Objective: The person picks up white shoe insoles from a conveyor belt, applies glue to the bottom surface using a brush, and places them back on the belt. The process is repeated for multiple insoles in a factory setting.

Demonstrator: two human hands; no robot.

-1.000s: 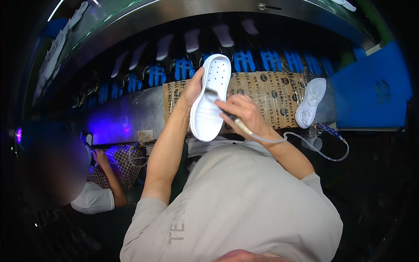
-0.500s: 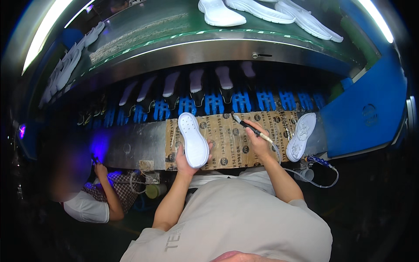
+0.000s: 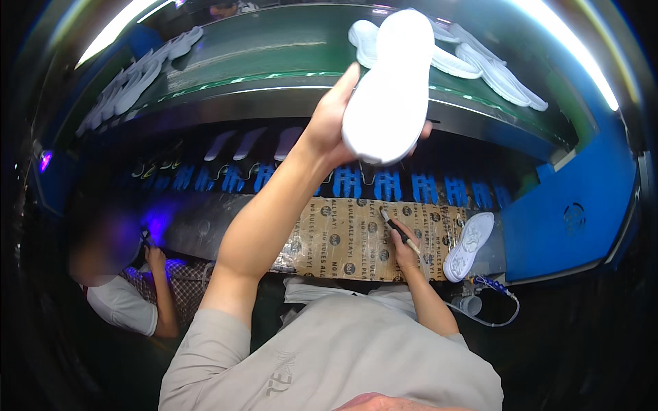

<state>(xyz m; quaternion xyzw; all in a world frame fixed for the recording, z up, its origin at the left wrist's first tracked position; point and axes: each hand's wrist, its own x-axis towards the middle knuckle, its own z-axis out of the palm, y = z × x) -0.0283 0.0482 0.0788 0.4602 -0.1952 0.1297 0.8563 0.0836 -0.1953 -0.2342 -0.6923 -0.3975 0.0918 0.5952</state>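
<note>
My left hand (image 3: 330, 128) is raised high and grips a white shoe sole (image 3: 389, 89) around its sides, thumb at one edge and fingertips showing at the other. The sole appears in front of the green conveyor belt (image 3: 274, 51); whether it touches anything there I cannot tell. My right hand (image 3: 406, 252) is closed around a brush with a dark handle (image 3: 396, 227), its tip pointing away from me above the cardboard-covered bench (image 3: 343, 240). Another white sole (image 3: 470, 245) lies at the bench's right end, hollow side up.
White soles lie on the belt at the right (image 3: 497, 72) and far left (image 3: 140, 79). Behind the bench runs a row of blue holders (image 3: 387, 186), with dark shoe parts at left. A blue panel (image 3: 569, 226) bounds the right; a co-worker (image 3: 123, 301) is at left.
My left hand has lifted the sole from above the bench up and away to the belt's height. The right hand with the brush has shifted slightly nearer. The view has tilted upward.
</note>
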